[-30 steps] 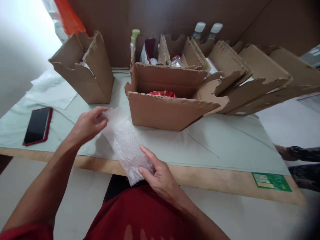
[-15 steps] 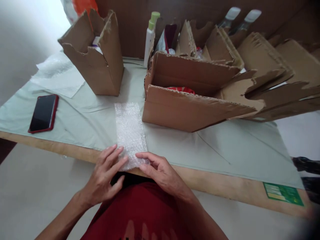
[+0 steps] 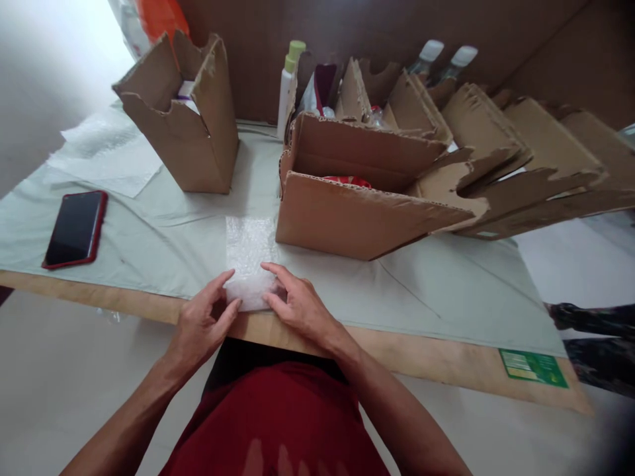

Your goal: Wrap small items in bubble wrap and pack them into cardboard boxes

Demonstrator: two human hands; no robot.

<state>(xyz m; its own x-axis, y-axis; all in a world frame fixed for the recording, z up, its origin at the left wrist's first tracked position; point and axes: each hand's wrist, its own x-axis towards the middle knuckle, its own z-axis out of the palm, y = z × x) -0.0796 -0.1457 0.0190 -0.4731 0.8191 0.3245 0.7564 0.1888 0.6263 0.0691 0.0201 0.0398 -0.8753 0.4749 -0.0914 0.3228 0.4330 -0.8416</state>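
Observation:
A strip of clear bubble wrap [image 3: 249, 254] lies flat on the pale green table cover [image 3: 163, 244], running from the near table edge toward a cardboard box. Its near end is folded up into a small roll. My left hand [image 3: 203, 320] pinches the left side of that roll with thumb and fingers. My right hand [image 3: 292, 301] presses on the roll's right side, fingers curled over it. Just behind the wrap stands an open cardboard box [image 3: 357, 198] with something red inside.
A red-cased phone [image 3: 75, 229] lies at the left. A tall open cardboard box [image 3: 183, 125] stands behind it, with sheets of wrap [image 3: 104, 158] beside it. More cardboard dividers [image 3: 520, 165], bottles [image 3: 286, 82] and a green sticker [image 3: 533, 367] sit to the right. Another person's dark sleeve [image 3: 590, 320] shows at right.
The bubble wrap was laid flat on the table, and both hands came to its near end. That end is now folded or rolled up away from the table edge.

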